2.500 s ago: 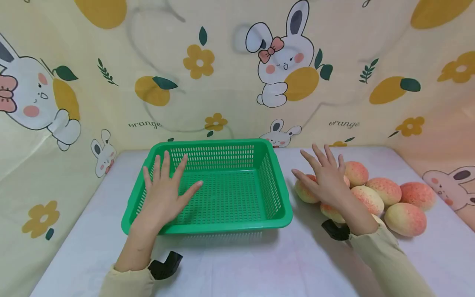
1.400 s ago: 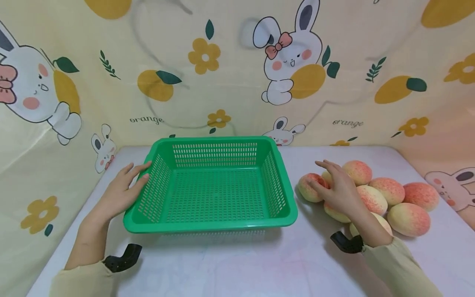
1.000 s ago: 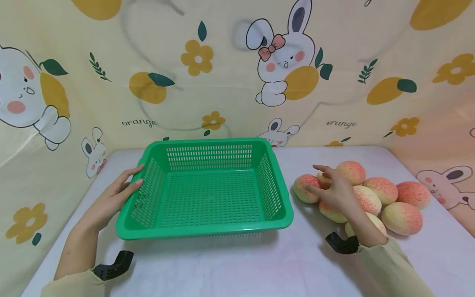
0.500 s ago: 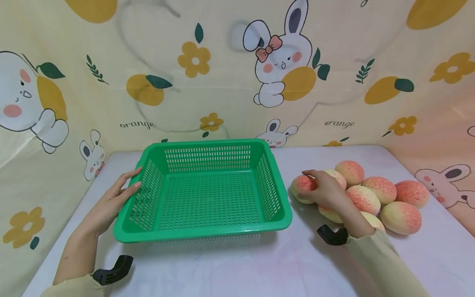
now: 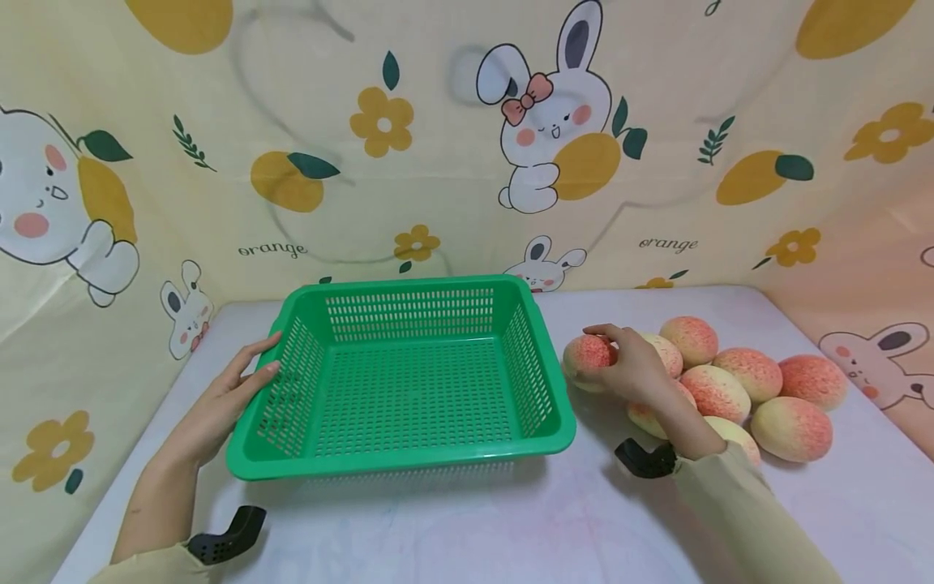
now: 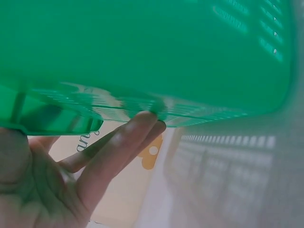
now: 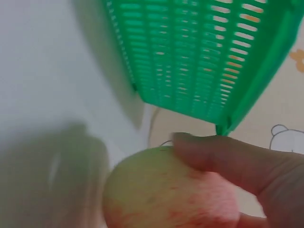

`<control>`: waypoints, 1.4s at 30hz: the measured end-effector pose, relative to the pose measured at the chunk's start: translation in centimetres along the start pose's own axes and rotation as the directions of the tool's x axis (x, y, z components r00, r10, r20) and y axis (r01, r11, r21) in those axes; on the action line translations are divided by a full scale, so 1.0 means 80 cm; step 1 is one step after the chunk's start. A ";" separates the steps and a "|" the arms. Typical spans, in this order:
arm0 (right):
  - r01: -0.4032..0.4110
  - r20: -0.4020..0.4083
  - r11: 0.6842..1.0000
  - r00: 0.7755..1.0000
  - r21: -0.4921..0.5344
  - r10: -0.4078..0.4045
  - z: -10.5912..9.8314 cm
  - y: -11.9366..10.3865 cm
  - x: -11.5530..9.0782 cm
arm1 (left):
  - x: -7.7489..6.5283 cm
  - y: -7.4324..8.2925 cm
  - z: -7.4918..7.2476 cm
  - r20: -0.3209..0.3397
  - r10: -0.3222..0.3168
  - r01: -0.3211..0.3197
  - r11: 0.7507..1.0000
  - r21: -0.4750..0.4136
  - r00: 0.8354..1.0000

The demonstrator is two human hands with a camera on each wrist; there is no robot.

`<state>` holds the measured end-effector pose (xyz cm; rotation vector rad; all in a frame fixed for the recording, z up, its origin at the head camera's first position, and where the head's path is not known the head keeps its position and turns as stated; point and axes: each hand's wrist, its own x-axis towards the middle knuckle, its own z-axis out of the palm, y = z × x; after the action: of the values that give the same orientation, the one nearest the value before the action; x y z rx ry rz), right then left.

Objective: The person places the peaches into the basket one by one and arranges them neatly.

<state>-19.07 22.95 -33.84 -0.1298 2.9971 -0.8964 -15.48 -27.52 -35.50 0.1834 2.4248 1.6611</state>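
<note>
A green plastic basket (image 5: 416, 397) with slotted walls stands mid-table, nothing inside it. My left hand (image 5: 219, 405) holds its left rim, thumb and forefinger over the edge; in the left wrist view other fingers (image 6: 121, 154) reach under the rim to the outer wall. My right hand (image 5: 636, 369) grips a red-and-yellow peach (image 5: 589, 357) just beyond the basket's right side. From the right wrist, the thumb (image 7: 204, 152) presses on the peach (image 7: 166, 190), close to the basket wall (image 7: 185, 66); the other fingers are mostly hidden behind the fruit.
Several more peaches (image 5: 791, 428) lie clustered on the right of the white-covered table (image 5: 452, 527), partly behind the right forearm. A cream cloth (image 5: 438, 186) printed with rabbits and oranges hangs close behind the basket.
The left hand went from over the basket to its left rim and stayed there. My right hand came down on the leftmost peach, gripped it and shifted it left toward the basket.
</note>
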 end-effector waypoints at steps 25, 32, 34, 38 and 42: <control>-0.107 -0.060 0.953 0.990 0.284 0.129 -0.028 -0.030 0.018 | 0.000 0.001 0.000 -0.019 -0.024 0.025 0.999 0.030 1.000; -0.072 -0.080 0.962 0.992 0.262 0.096 -0.033 -0.043 0.023 | 0.002 0.002 0.002 -0.031 -0.050 0.051 0.998 0.028 0.998; -0.065 -0.082 0.963 0.993 0.260 0.089 -0.036 -0.047 0.025 | 0.002 0.003 0.003 -0.034 -0.056 0.057 0.998 0.028 0.998; -0.066 -0.069 0.965 0.994 0.255 0.086 -0.039 -0.055 0.030 | 0.001 0.004 0.003 -0.040 -0.059 0.061 0.997 0.038 0.997; -0.058 -0.059 0.967 0.995 0.249 0.074 -0.041 -0.064 0.037 | 0.001 0.005 0.003 -0.039 -0.058 0.060 0.997 0.044 0.998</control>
<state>-21.75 20.25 -28.28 0.0038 2.8966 -1.2801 -15.48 -27.17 -35.23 0.0866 2.4713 1.6002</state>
